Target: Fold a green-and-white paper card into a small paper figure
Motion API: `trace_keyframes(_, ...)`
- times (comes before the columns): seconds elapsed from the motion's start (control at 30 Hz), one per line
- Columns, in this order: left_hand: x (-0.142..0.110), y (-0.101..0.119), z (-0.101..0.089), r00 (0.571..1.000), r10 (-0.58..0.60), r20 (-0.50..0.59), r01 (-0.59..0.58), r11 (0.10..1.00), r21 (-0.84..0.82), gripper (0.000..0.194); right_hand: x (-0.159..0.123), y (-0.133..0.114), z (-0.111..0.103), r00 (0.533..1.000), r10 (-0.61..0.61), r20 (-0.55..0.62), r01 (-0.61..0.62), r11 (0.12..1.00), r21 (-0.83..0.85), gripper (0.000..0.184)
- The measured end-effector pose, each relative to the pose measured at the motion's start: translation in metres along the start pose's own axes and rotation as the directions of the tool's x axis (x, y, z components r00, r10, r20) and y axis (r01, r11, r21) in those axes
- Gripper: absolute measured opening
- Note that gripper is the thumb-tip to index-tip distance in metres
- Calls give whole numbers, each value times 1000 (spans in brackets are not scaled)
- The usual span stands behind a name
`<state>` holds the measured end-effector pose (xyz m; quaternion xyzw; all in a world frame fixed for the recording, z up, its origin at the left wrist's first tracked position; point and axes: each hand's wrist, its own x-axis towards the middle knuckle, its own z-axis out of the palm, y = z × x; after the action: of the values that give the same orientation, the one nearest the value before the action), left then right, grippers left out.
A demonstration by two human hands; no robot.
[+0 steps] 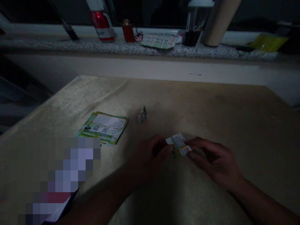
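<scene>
Between my two hands is a small piece of printed paper (179, 143), white, green and orange, held just above the table. My left hand (152, 153) pinches its left edge between thumb and fingers. On the other side, my right hand (213, 159) grips the right edge with thumb and index finger. Beyond my left hand stands a small folded paper shape (142, 115), pointed at the top. A stack of green and white printed sheets (107, 123) lies flat on the table to the left, its near edge partly covered by a blurred-out patch.
The pale table (211, 106) reaches to the wall. Along the granite sill (126, 48) above it stand a red and white can (102, 26), an orange lighter (128, 31), a blister pack (159, 41), a dark-filled cup (194, 25), a tan cylinder (220, 23) and a yellow packet (268, 42).
</scene>
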<state>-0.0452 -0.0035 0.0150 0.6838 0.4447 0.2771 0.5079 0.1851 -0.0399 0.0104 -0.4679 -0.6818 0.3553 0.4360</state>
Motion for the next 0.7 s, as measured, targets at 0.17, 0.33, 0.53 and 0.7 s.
trace_keyframes(0.17, -4, 2, -13, 941, 332, 61, -331, 876, 351, 44, 4, 3, -9, 991, 34, 129, -35, 999, 10, 12)
trace_keyframes(0.33, 1, -6, -8, 929, 298, 221, -370, 786, 496, 40, 9, 7, -11, 961, -60, 269, 101, 984, -144, 11)
trace_keyframes(0.53, 7, -8, -6, 920, 272, 281, -387, 739, 551, 26, 10, 9, -15, 914, -121, 387, 277, 883, -378, 13)
trace_keyframes(0.7, 8, -8, -9, 918, 269, 292, -390, 752, 532, 28, 9, 15, -17, 910, -109, 401, 300, 841, -451, 16)
